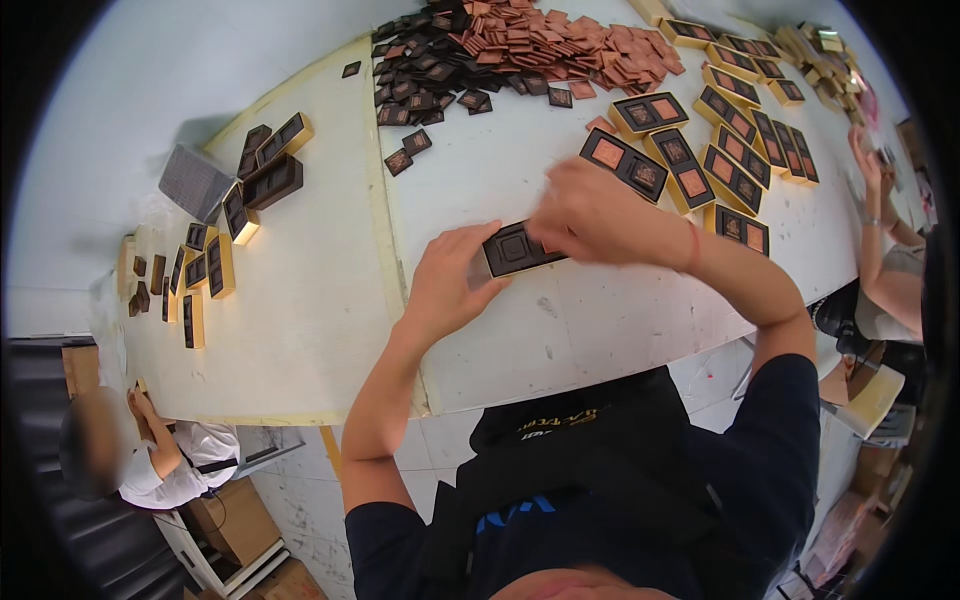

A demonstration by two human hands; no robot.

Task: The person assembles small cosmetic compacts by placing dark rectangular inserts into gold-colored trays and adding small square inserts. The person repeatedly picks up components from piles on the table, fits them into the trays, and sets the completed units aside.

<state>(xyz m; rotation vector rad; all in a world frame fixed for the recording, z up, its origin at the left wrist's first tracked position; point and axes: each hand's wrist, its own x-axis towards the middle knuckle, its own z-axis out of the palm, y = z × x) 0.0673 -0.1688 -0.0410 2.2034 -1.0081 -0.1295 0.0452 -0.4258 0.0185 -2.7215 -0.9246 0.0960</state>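
My left hand [446,282] grips the left end of a dark box [512,250] with two compartments, thumb on its near side and fingers at its far side. The left compartment shows a bare black recess. Over the right half of the box is my right hand [595,215], bent and blurred by motion. Its fingertips are mostly hidden, and a bit of copper colour shows beneath them. Just past this hand lies a gold-edged box [625,165] with one copper square and one black square in it.
A big heap of copper squares [570,45] and black squares [425,85] covers the far table. Filled gold-edged boxes [735,180] crowd the right. Boxes with dark insides [218,262] and a grey block [197,183] stand at left. Other people sit at left [165,455] and right [890,250].
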